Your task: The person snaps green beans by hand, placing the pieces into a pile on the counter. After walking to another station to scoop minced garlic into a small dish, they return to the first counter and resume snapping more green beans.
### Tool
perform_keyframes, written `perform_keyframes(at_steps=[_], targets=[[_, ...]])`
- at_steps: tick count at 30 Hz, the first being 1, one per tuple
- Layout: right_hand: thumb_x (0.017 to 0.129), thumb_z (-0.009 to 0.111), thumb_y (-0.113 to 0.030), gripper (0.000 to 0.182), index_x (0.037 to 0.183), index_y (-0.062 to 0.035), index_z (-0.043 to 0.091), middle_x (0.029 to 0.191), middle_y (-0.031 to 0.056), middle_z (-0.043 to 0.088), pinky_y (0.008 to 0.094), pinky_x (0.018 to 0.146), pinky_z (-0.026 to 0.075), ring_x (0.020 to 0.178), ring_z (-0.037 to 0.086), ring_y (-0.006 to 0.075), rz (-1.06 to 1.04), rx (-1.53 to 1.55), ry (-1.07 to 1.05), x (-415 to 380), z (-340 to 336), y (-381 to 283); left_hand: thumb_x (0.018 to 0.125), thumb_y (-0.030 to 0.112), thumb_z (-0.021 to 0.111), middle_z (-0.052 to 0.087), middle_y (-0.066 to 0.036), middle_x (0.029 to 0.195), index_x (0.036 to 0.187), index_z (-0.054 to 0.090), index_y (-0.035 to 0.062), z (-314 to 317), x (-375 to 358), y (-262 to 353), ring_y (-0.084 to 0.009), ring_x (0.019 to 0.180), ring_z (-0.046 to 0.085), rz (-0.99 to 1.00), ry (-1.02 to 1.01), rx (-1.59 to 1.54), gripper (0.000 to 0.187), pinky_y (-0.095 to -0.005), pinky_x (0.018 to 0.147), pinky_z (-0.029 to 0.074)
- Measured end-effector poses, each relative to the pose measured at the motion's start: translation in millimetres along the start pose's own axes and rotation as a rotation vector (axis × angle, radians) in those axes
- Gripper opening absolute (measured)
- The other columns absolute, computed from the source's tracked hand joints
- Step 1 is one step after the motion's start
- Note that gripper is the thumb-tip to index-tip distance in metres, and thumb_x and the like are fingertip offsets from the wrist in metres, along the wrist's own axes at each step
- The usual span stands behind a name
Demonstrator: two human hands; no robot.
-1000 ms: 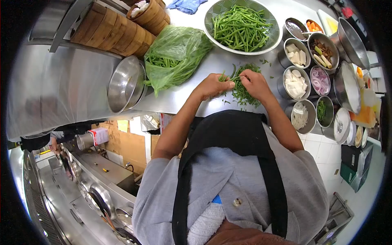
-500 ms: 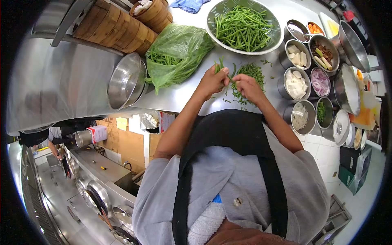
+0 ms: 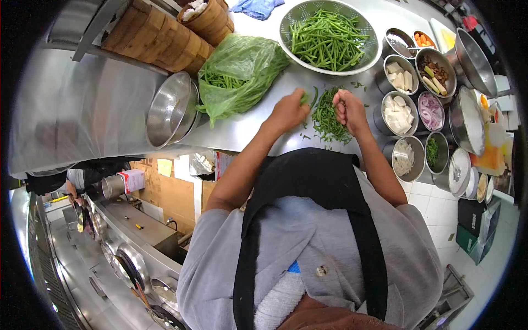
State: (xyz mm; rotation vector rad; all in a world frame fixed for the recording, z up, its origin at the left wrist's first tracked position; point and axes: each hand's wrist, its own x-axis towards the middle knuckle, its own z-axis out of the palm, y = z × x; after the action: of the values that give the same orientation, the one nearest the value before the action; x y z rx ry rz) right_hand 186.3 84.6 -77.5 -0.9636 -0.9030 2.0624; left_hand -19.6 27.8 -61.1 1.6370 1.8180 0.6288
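Observation:
My left hand [image 3: 291, 111] is closed over the steel counter, with green bean ends [image 3: 304, 98] showing past the fingers. To its right, my right hand [image 3: 350, 111] is curled shut beside a pile of trimmed green bean ends [image 3: 328, 122]; whatever its fingers may hold is hidden. One loose curved bean [image 3: 314, 97] lies between the hands. Behind them a perforated steel colander [image 3: 285, 34] holds many long green beans [image 3: 330, 41]. On the left, a green plastic bag [image 3: 258, 66] lies open with more beans inside.
Nested steel bowls [image 3: 168, 110] tilt at the left, near stacked bamboo steamers [image 3: 157, 38]. Metal containers of white chunks [image 3: 399, 114], sliced onion [image 3: 431, 109] and chopped greens [image 3: 433, 152] line the right. A blue cloth [image 3: 256, 7] lies at the back. Another person's arm [image 3: 71, 190] shows far left.
My hands have drawn apart: the right moved rightward and up off the beans, its fingers now curled. My left stays nearly in place, still closed on beans.

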Motion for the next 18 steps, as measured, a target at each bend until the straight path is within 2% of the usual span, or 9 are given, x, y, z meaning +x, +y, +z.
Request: perform_keyframes(at_steps=[2, 3, 6, 7, 9, 12, 13, 15, 18], targets=[[0.092, 0.049, -0.020, 0.018, 0.087, -0.0053, 0.059, 0.057, -0.0046, 0.041, 0.0194, 0.036, 0.027, 0.043, 0.034, 0.0037, -0.010, -0.171, 0.062, -3.6, 4.2, -3.7, 0.084, 0.023, 0.060, 0.062, -0.023, 0.081, 0.093, 0.053, 0.0014, 4.8, -6.7, 9.9, -0.0396, 0.079, 0.061, 0.004, -0.115, 0.250, 0.024, -0.0447, 0.072, 0.048], [0.092, 0.050, -0.020, 0.018, 0.088, -0.0053, 0.059, 0.057, -0.0048, 0.040, 0.0188, 0.037, 0.027, 0.043, 0.034, 0.0033, -0.010, -0.259, 0.096, -6.9, 4.2, -4.5, 0.082, 0.024, 0.063, 0.063, -0.025, 0.085, 0.094, 0.056, 0.0010, 11.4, -3.3, 1.5, -0.0423, 0.084, 0.061, 0.023, -0.084, 0.182, 0.027, -0.0469, 0.073, 0.048], [0.091, 0.054, -0.018, 0.017, 0.092, -0.0030, 0.061, 0.060, -0.0012, 0.050, 0.0249, 0.044, 0.038, 0.049, 0.046, 0.0091, -0.152, -0.570, 0.165, 7.1, -8.6, 11.0, 0.082, 0.024, 0.063, 0.063, -0.025, 0.084, 0.094, 0.059, 0.0015, 0.7, 0.5, 6.0, -0.0434, 0.082, 0.060, 0.035, -0.126, 0.143, 0.026, -0.0477, 0.073, 0.047], [0.090, 0.053, -0.018, 0.018, 0.095, -0.0031, 0.062, 0.066, 0.0037, 0.055, 0.0293, 0.053, 0.042, 0.057, 0.052, 0.0150, -0.276, -0.682, 0.171, 6.1, -6.3, 11.2, 0.082, 0.024, 0.064, 0.064, -0.018, 0.076, 0.091, 0.061, 0.0023, 0.0, 1.3, 0.4, -0.0346, 0.068, 0.062, 0.114, -0.083, 0.164, 0.024, -0.0420, 0.064, 0.048], [0.087, 0.052, -0.019, 0.022, 0.099, -0.0032, 0.063, 0.077, 0.0135, 0.066, 0.0380, 0.070, 0.049, 0.072, 0.063, 0.0268, -0.527, -0.897, 0.185, 2.7, 0.4, 14.1, 0.083, 0.024, 0.064, 0.062, -0.011, 0.071, 0.090, 0.061, 0.0022, -4.0, 4.8, -11.0, -0.0237, 0.060, 0.058, 0.071, -0.179, -0.035, 0.023, -0.0355, 0.058, 0.045], [0.085, 0.050, -0.017, 0.025, 0.101, -0.0038, 0.063, 0.089, 0.0202, 0.066, 0.0435, 0.079, 0.048, 0.085, 0.063, 0.0367, -0.569, -1.048, 0.112, -0.9, 9.6, 4.1, 0.084, 0.024, 0.065, 0.057, -0.002, 0.066, 0.087, 0.061, 0.0022, -21.2, -3.9, 0.6, -0.0115, 0.056, 0.049, -0.073, -0.285, -0.293, 0.022, -0.0277, 0.052, 0.040], [0.084, 0.049, -0.017, 0.026, 0.102, -0.0042, 0.063, 0.090, 0.0203, 0.066, 0.0440, 0.079, 0.048, 0.086, 0.063, 0.0376, -0.510, -1.086, 0.077, -2.1, 10.9, -0.4, 0.084, 0.024, 0.065, 0.055, 0.001, 0.065, 0.087, 0.061, 0.0022, -27.7, -6.9, 7.5, -0.0081, 0.055, 0.046, -0.136, -0.307, -0.372, 0.023, -0.0254, 0.051, 0.038], [0.083, 0.048, -0.018, 0.029, 0.104, -0.0049, 0.063, 0.091, 0.0205, 0.066, 0.0451, 0.080, 0.047, 0.087, 0.062, 0.0395, -0.390, -1.157, 0.002, -4.8, 13.8, -8.0, 0.084, 0.024, 0.065, 0.055, 0.001, 0.065, 0.086, 0.062, 0.0022, -32.0, -7.8, 10.7, -0.0088, 0.055, 0.047, -0.092, -0.323, -0.362, 0.022, -0.0258, 0.051, 0.038], [0.082, 0.049, -0.018, 0.030, 0.104, -0.0030, 0.063, 0.089, 0.0214, 0.065, 0.0451, 0.080, 0.048, 0.086, 0.062, 0.0397, -0.325, -1.153, 0.009, -12.4, 25.3, -14.2, 0.085, 0.024, 0.065, 0.055, 0.001, 0.065, 0.084, 0.062, 0.0026, -25.3, -10.9, 14.7, -0.0093, 0.056, 0.047, -0.045, -0.337, -0.367, 0.021, -0.0259, 0.052, 0.038]])
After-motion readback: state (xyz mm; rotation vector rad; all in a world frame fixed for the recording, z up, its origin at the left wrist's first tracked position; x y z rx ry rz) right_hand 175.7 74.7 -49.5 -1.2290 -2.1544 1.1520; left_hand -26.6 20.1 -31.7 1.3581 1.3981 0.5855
